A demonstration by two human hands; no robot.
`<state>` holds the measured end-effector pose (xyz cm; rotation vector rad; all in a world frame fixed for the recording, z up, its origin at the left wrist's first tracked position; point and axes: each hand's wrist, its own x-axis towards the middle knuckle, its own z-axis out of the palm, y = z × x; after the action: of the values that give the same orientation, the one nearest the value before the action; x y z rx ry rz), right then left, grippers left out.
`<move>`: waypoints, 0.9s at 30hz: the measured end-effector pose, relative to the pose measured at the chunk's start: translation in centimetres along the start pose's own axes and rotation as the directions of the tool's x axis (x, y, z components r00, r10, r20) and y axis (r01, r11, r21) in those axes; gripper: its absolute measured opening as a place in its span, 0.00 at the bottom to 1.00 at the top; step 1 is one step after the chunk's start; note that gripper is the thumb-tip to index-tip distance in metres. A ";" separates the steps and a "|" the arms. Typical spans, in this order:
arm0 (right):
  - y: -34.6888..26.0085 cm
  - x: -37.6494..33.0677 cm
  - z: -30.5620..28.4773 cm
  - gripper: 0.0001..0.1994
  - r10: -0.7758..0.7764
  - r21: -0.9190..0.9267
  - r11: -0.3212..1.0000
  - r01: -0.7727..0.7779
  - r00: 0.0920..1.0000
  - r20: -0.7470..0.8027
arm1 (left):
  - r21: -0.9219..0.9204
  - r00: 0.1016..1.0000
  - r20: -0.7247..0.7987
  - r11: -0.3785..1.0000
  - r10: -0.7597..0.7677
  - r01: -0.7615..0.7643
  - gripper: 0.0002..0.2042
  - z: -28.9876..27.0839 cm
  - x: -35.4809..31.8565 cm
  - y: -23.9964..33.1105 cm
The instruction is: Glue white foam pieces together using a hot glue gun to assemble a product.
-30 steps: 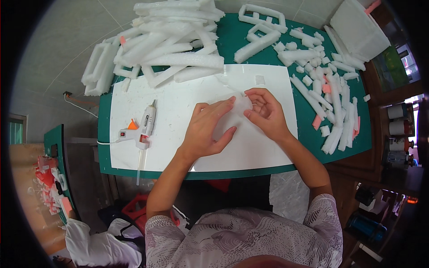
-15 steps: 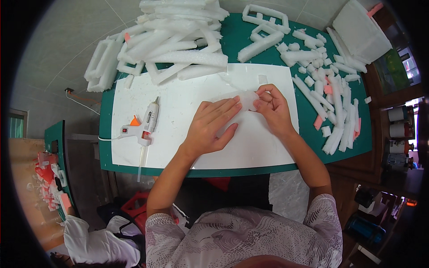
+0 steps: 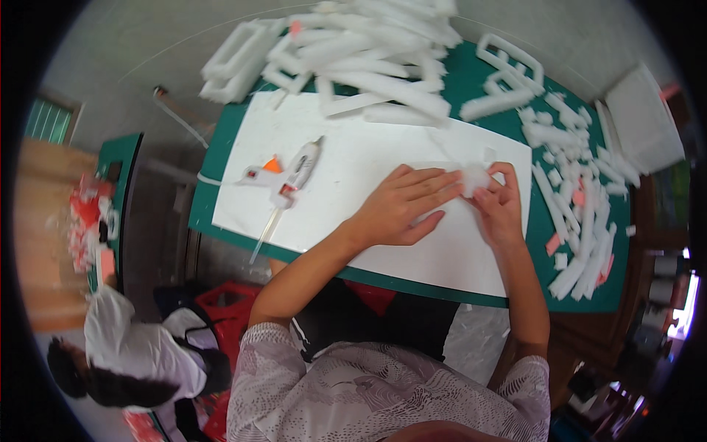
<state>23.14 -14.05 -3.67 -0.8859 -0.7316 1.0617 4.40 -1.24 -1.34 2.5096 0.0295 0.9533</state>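
Observation:
A white translucent foam piece [image 3: 475, 178] lies on the white board [image 3: 331, 221], partly covered by my hands. My left hand [image 3: 409, 205] rests flat, fingers stretched toward the right with their tips against the piece and the thumb apart. At the piece's right end, my right hand [image 3: 501, 210] has its fingers curled, thumb and fingers pinching it. Left of my hands lies a white glue gun [image 3: 298, 168] with an orange part, a clear glue stick [image 3: 266, 234] sticking out of its back end and a white cord.
Beyond the board, white foam strips and frames [image 3: 375, 66] are piled high. More foam frames [image 3: 508, 77] and scattered white and pink offcuts [image 3: 582, 221] lie on the green table [image 3: 434, 286] to the right. At the lower left, a person in white [image 3: 140, 346] is beside another table.
The whole view has tilted and shifted, so the table appears turned and farther right. My hands stay at the foam piece in much the same pose; more of the other person shows.

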 end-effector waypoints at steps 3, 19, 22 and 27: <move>-0.5 0.0 0.7 0.21 0.010 -0.021 1.000 -0.010 1.000 -0.021 | 0.041 0.998 -0.029 0.998 0.047 -0.046 0.25 -0.3 -0.1 0.1; -0.6 0.8 1.1 0.21 0.007 -0.201 0.980 -0.017 0.999 -0.053 | 0.472 0.925 -0.195 0.796 -0.326 0.380 0.22 -15.6 -9.8 -1.8; -0.9 0.7 1.8 0.21 0.020 -0.183 0.983 -0.031 0.998 -0.066 | 0.574 0.850 -0.057 0.679 -0.524 0.457 0.25 -18.4 -13.1 -4.0; -0.8 0.9 0.7 0.22 -0.052 -0.216 0.976 0.025 0.991 -0.121 | 0.514 0.847 0.089 0.752 -0.525 0.412 0.27 -17.1 -12.2 -5.7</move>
<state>23.13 -13.22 -2.54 -1.1088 -0.7634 0.8943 -14.97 8.62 -0.12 2.8150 0.8954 0.4712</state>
